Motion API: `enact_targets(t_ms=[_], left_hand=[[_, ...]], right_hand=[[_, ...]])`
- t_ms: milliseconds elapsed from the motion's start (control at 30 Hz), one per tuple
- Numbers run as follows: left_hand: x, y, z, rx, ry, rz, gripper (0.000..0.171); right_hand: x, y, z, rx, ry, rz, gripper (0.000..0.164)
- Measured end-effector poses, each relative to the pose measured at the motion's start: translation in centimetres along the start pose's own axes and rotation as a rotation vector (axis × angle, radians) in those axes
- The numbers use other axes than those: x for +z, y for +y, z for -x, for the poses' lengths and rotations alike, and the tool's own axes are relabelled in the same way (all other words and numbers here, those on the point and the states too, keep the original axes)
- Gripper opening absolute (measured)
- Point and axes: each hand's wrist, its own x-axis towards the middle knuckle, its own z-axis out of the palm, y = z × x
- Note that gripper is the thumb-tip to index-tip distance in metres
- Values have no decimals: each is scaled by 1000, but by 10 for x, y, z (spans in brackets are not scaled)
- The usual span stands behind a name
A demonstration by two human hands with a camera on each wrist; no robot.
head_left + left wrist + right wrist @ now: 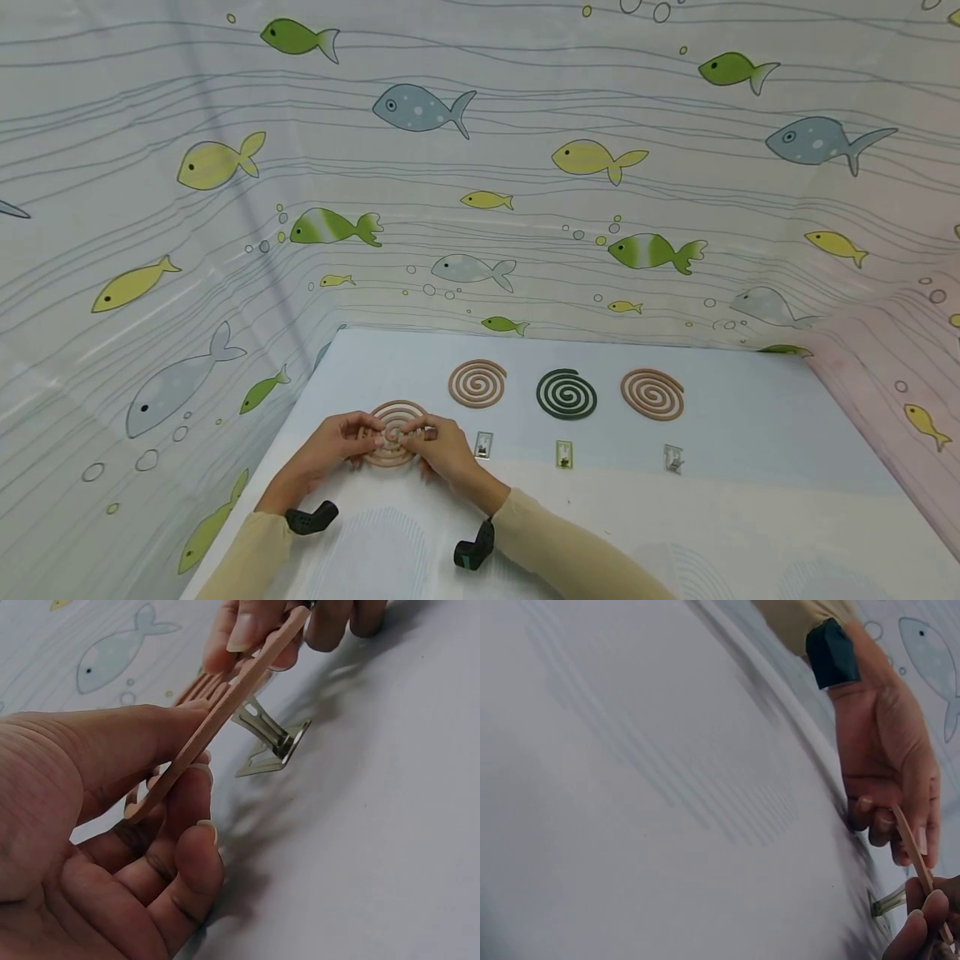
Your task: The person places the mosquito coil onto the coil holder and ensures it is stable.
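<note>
The left hand's grip (330, 450) pinches a brown spiral coil (392, 432), held above the counter (750, 525) (a metal stand (280, 744) juts beneath it); the right hand's grip (448, 452) pinches its other side. Rightward, three more coils (567, 394) lie beyond three small stands (564, 454).

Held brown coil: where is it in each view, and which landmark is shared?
Head: the brown coil is below and left of centre, its spiral visible.
Left wrist: the brown coil slants edge-on from the top edge down leftward.
Right wrist: the brown coil is edge-on at lower right.
Shared landmark: the left hand, pinching it in every view.
</note>
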Motion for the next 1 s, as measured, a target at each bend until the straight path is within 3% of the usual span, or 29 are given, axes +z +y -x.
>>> enact_targets(t_ms=[433, 1000], left_hand=[[4, 7, 3, 18, -35, -9, 39], [3, 8, 3, 17, 3, -15, 40]], right_hand=[[-3, 2, 5, -11, -7, 7, 16], [-1, 4, -1, -20, 2, 20, 15]])
